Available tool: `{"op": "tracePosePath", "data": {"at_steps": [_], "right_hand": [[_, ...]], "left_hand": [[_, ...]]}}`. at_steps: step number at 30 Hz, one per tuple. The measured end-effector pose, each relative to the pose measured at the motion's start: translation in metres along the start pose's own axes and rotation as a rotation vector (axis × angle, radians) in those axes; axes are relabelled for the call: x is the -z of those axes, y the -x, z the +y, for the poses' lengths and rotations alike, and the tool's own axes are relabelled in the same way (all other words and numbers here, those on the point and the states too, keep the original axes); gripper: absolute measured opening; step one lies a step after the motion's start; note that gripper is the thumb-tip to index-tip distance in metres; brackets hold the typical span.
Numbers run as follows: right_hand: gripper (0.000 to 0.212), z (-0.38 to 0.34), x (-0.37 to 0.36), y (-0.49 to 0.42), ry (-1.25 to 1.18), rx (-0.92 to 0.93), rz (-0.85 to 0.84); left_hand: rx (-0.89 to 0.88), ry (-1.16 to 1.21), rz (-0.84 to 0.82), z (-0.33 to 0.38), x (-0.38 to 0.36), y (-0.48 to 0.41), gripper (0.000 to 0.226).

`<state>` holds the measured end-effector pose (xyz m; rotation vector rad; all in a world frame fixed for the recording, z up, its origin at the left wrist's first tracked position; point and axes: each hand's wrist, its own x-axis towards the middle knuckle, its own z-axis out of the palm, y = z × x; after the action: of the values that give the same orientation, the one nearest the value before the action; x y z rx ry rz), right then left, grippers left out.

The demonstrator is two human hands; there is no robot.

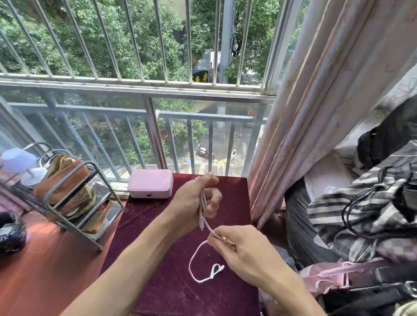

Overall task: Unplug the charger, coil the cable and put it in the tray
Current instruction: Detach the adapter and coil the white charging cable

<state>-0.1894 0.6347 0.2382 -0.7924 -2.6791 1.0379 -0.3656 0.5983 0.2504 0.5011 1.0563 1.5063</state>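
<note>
You are coiling the cable [203, 239] over the worktop [164, 286], and the loops may be slipping.

On the left, the metal rack [70, 210] is standing well apart. Your left hand [193, 197] is gripping several strands; if it is loosening, they are falling open. Your right hand [242, 250] is pinching the cable, and the free end hanging below may be tangling. I cannot tell which thing is the tray.

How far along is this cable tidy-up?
Unplugging looks done: no socket or charger shows on the cable. Coiling is under way: the left hand holds gathered strands, and the right hand feeds more from a loop hanging over the maroon cloth. Stowing remains; I cannot pick out the tray.
</note>
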Motion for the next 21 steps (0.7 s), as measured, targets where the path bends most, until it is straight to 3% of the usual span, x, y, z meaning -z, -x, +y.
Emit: {"op": "tracePosePath", "data": {"at_steps": [4,7,11,13,16,19,21], "right_hand": [[0.037,-0.015,0.022,0.002,0.072,0.122,-0.014],[0.022,-0.021,0.046,0.0,0.019,0.189,-0.05],[0.015,-0.023,0.077,-0.015,-0.057,0.276,-0.016],[0.018,-0.019,0.087,-0.026,-0.092,0.282,0.005],[0.021,-0.003,0.092,-0.045,-0.246,0.232,0.024],[0.02,0.016,0.085,-0.059,-0.407,0.192,0.068],[0.019,0.026,0.076,-0.063,-0.474,0.182,0.085]], "left_hand": [[0.041,-0.085,-0.001,-0.005,0.004,0.002,0.025],[0.082,-0.181,-0.079,-0.005,0.003,0.009,0.029],[0.044,-0.456,-0.242,-0.007,-0.007,0.018,0.055],[0.071,-0.484,-0.3,-0.009,-0.012,0.02,0.061],[0.16,-0.309,-0.306,-0.015,-0.016,0.02,0.056],[0.2,-0.055,-0.364,-0.021,-0.019,0.02,0.072],[0.214,0.044,-0.404,-0.021,-0.019,0.02,0.071]]}}
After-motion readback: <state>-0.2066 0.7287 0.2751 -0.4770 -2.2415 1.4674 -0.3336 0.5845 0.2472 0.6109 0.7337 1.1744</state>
